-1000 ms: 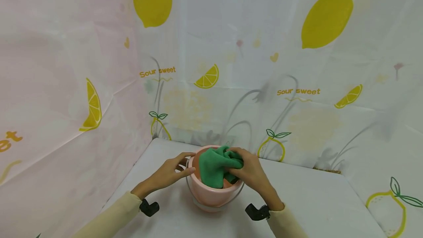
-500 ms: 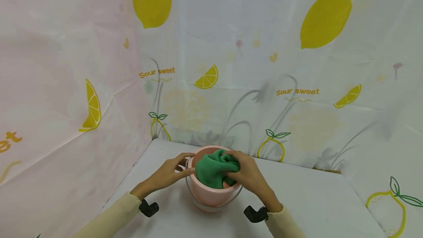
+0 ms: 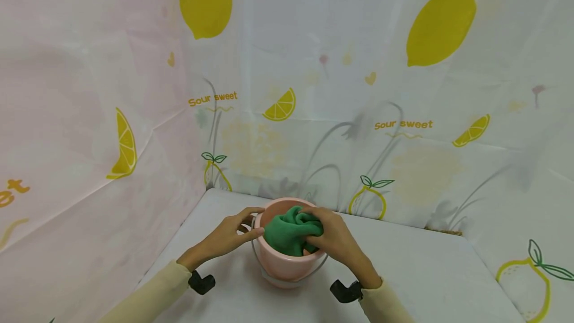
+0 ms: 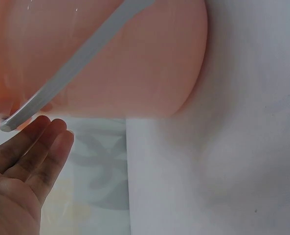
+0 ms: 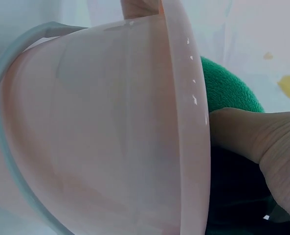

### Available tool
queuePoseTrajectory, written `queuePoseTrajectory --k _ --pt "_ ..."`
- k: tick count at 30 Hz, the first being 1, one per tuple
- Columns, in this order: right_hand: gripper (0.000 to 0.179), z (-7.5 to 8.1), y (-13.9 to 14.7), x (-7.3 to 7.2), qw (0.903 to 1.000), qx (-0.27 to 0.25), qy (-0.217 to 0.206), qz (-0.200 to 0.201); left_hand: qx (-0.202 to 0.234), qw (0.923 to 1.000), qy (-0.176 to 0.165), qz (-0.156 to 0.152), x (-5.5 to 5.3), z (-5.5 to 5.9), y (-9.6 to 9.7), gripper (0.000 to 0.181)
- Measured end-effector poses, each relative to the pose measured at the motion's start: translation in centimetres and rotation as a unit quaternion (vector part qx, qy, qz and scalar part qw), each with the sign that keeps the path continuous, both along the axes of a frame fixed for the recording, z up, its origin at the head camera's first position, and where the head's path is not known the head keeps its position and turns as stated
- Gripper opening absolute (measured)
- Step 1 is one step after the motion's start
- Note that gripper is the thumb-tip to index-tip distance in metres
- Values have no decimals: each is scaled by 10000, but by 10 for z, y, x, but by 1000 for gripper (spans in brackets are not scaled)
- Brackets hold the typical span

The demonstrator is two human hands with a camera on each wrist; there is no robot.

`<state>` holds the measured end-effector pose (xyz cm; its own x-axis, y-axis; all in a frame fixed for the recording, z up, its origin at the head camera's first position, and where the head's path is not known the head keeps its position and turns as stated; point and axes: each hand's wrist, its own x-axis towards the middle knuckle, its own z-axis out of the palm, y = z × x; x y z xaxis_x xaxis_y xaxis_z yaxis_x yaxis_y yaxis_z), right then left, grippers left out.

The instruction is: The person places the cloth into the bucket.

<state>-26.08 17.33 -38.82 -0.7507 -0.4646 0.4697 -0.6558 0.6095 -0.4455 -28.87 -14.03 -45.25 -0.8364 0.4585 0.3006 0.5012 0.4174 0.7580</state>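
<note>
A pink bucket (image 3: 287, 265) stands upright on the white table, its pale grey handle (image 4: 61, 78) hanging down along the near side. Bunched inside its mouth is a green cloth (image 3: 284, 236), fuzzy in the right wrist view, with folds rising above the rim. My right hand (image 3: 338, 236) pinches the cloth's right part between thumb and fingers. At the left rim, my left hand (image 3: 230, 236) touches the bucket with relaxed, spread fingers; the left wrist view has several nearly straight fingers beside the outer wall. Below my right thumb, a dark area (image 5: 237, 191) is too shadowed to identify.
The white table (image 3: 426, 273) extends to both sides of the bucket. Behind it and to the left hang lemon-printed sheets (image 3: 305, 153), close to the table's back edge. A black wrist mount (image 3: 345, 290) sits on each forearm.
My right hand has moved slightly left and down, taking the green cloth lower into the bucket. My left hand and the bucket stay nearly in place.
</note>
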Motion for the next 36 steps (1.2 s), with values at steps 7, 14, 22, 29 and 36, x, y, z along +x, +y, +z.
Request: queuePoseTrajectory --k 7,14,22,29,36 --pt "54 -2 -3 -3 9995 155 249 114 -81 9999 46 44 2 1 0 56" --pt "50 -2 -5 -2 9994 282 77 206 -118 9999 -34 105 1 2 0 57" --pt "51 -4 -7 -2 9983 533 64 234 -122 9999 -25 92 0 1 0 56" --pt "44 -9 -7 -2 9970 572 119 505 -106 9999 -6 61 0 1 0 57" --pt "36 -7 -5 -3 9971 479 45 585 -107 9999 61 37 -1 0 -1 57"
